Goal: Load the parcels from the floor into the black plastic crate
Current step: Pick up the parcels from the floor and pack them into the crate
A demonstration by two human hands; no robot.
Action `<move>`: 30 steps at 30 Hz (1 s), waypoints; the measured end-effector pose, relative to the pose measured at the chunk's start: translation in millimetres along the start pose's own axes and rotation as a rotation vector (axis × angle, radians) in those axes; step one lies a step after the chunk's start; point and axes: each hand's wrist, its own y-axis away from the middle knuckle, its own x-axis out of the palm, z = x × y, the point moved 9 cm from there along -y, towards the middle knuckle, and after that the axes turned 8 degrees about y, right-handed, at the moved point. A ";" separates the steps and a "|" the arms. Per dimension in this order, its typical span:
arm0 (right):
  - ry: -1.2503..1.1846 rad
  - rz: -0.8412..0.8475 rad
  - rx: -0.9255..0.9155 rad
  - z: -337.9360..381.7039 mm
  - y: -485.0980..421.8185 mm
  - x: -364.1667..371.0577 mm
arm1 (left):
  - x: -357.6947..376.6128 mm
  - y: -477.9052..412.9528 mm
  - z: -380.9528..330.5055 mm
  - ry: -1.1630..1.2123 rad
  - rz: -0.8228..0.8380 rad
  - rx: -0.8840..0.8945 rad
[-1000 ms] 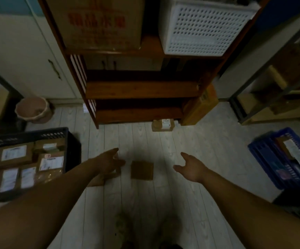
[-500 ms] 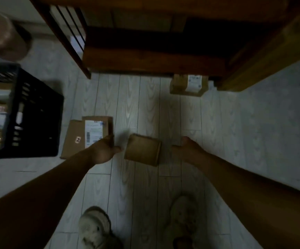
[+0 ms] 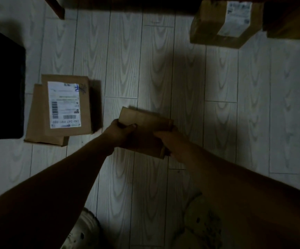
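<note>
- A black crate (image 3: 2, 87) is sitting on the floor (image 3: 163, 69), far left.
- Beside it, a labelled parcel (image 3: 66, 105) is lying on a flat parcel (image 3: 36, 123).
- The left hand (image 3: 120, 131) is gripping a plain brown parcel (image 3: 145, 121) at its left end, fingers curled around it.
- The right hand (image 3: 169, 139) is gripping its right end.
- A second labelled parcel (image 3: 217, 24) is resting upper right.

A: Parcel (image 3: 145, 119) between left hand (image 3: 120, 132) and right hand (image 3: 170, 139): plain brown cardboard, matt.
B: Box (image 3: 85, 108) left of the left hand: same cardboard, smooth white paper label (image 3: 64, 105). Floor (image 3: 217, 87)?
A: Pale wood-grain planks, faint sheen.
</note>
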 end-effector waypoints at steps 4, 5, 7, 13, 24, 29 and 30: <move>-0.060 -0.048 -0.071 21.2 33.5 -7.1 | -14.7 26.4 -15.0 0.134 -0.088 -0.005; -0.082 -0.044 -0.069 30.4 48.1 -9.6 | -22.9 37.1 -21.8 0.154 -0.116 -0.012; -0.104 -0.054 -0.045 50.7 78.1 -16.0 | -40.4 63.2 -40.6 0.248 -0.155 -0.019; -0.018 -0.107 -0.106 139.2 217.1 -26.4 | -108.5 197.3 -128.5 0.400 -0.193 -0.070; -0.022 -0.171 -0.342 258.3 548.7 16.1 | -249.9 493.6 -267.6 0.141 -0.091 0.242; -0.030 -0.208 -0.503 286.6 649.4 14.4 | -284.7 587.1 -291.7 0.129 -0.125 0.353; -0.045 -0.221 -0.536 290.7 666.3 10.5 | -285.9 603.9 -294.3 0.127 -0.120 0.379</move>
